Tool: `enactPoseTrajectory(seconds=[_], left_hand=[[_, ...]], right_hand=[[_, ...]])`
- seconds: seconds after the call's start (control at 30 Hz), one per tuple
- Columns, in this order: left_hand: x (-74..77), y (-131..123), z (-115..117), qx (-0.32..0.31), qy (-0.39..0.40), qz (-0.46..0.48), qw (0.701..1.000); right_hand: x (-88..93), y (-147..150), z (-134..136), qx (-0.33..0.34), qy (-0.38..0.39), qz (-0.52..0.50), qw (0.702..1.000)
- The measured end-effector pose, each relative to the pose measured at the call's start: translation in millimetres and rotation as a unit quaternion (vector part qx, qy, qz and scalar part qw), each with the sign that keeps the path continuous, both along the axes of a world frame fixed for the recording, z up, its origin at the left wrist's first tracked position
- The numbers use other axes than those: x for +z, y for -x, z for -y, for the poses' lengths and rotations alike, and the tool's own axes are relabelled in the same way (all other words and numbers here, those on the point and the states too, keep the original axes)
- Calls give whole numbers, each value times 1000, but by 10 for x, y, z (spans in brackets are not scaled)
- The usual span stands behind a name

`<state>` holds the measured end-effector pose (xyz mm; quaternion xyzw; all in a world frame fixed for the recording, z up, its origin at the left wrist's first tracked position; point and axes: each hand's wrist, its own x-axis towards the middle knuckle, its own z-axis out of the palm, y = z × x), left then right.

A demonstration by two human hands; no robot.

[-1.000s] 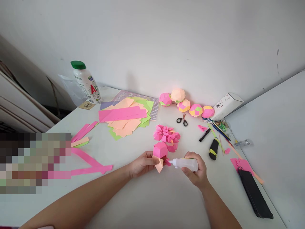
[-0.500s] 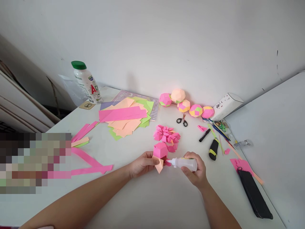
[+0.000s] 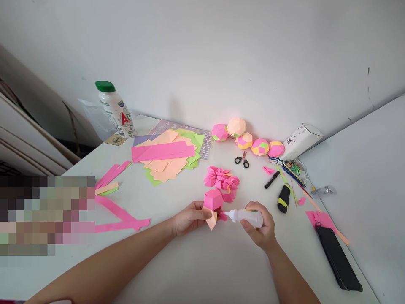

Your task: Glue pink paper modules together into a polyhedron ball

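Observation:
My left hand (image 3: 193,217) pinches a partly built folded-paper ball (image 3: 213,199), pink on top with a peach flap pointing toward me. Its fingers behind the paper are hidden. In my right hand (image 3: 261,226) lies a translucent glue bottle (image 3: 248,217), tilted on its side, its narrow nozzle at the pink paper on the ball's right edge. Whether glue is coming out is too small to tell. Just beyond the ball is a heap of small folded pink paper pieces (image 3: 221,179).
Finished paper balls (image 3: 260,147) line the wall beside a white box (image 3: 302,141). Scissors (image 3: 242,160), a utility knife (image 3: 284,198) and a black phone-like case (image 3: 338,257) lie rightward. Coloured paper sheets (image 3: 171,158), pink strips (image 3: 123,226) and a green-capped bottle (image 3: 115,109) are leftward.
The glue bottle in my right hand has shifted very slightly to the right. My left hand and the paper ball look the same.

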<state>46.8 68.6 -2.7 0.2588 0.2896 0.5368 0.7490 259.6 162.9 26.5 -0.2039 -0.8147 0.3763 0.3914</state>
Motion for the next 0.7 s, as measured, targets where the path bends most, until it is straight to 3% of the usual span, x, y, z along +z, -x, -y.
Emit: enactPoseTrajectory(seconds=[0.2, 0.7], left_hand=[[-10, 2, -3, 3, 9, 11, 1000], [-13, -1, 1, 2, 9, 15, 1000]], right_hand=[[-11, 0, 5, 23, 2, -9, 1000], [-4, 8, 4, 7, -1, -5, 1000]])
